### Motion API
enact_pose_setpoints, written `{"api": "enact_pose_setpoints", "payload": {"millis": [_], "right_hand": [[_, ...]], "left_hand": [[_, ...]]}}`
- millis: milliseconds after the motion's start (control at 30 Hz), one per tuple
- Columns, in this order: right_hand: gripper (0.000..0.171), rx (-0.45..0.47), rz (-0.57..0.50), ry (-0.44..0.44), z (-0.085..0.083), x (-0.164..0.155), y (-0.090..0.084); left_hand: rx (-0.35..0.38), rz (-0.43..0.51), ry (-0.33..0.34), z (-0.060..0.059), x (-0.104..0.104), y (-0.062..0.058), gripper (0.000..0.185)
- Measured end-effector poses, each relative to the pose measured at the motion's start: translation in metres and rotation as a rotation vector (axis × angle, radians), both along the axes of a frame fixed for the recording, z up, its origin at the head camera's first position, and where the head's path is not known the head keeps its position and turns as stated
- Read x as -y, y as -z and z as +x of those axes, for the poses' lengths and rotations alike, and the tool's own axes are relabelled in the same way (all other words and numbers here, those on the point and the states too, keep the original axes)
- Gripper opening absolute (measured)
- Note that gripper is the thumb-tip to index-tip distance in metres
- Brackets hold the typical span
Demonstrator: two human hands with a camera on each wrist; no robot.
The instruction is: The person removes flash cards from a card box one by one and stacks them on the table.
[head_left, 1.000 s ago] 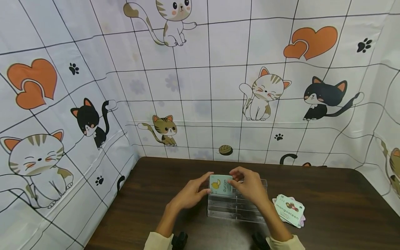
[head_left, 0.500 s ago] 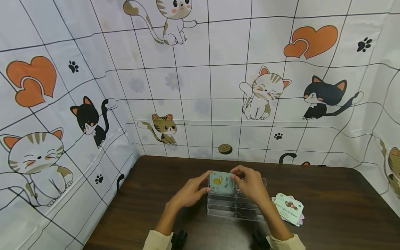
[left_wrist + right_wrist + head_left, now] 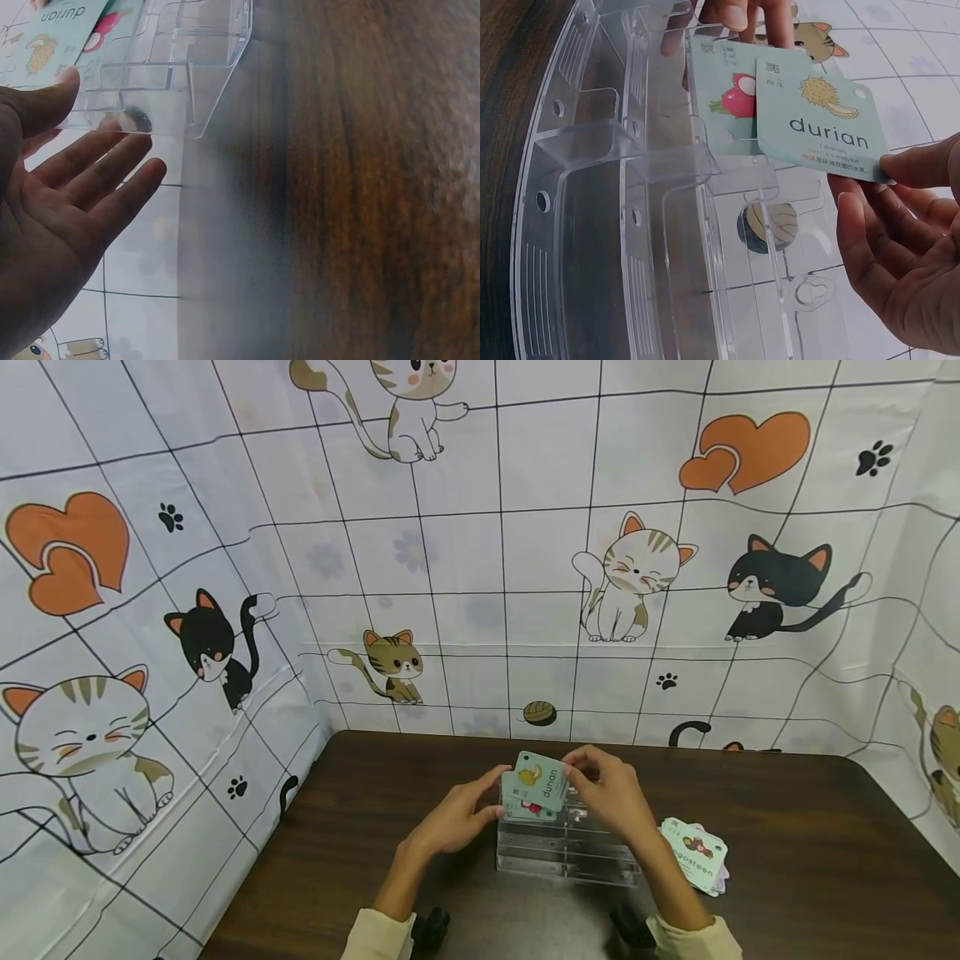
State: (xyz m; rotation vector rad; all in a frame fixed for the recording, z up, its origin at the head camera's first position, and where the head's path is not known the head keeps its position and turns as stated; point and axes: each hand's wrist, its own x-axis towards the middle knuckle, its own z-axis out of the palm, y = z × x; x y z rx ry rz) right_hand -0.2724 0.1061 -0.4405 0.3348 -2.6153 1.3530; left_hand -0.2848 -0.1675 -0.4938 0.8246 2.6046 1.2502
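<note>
My right hand [image 3: 611, 793] pinches a corner of a mint-green durian flashcard [image 3: 821, 116] between thumb and fingers. The durian card is tilted and overlaps a second green flashcard [image 3: 724, 97] with a pink dragon fruit picture. That second card stands in the top left compartment of a clear plastic tiered rack [image 3: 532, 852]. At the rack's upper left side, my left hand [image 3: 453, 817] holds its edge, thumb in front and fingers behind. The left wrist view shows this hand's palm, with the outer fingers [image 3: 124, 191] fairly straight beside the clear rack [image 3: 214, 71].
A loose pile of flashcards [image 3: 693, 852], mangosteen on top, lies on the dark wooden table [image 3: 810, 843] right of the rack. Behind the table hangs a white gridded cloth [image 3: 540, 568] with cartoon cats. Lower tiers of the rack face the person.
The right hand has lifted the durian card up and to the right, tilting it and uncovering the dragon fruit card behind. The left hand has stayed at the rack's side.
</note>
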Motion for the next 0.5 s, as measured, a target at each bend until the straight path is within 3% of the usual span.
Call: {"api": "enact_pose_setpoints", "payload": {"millis": [500], "right_hand": [[0.016, 0.063, -0.094, -0.02, -0.0004, -0.006, 0.0002]], "left_hand": [[-0.014, -0.012, -0.007, 0.0009, -0.0002, 0.0, 0.065]]}}
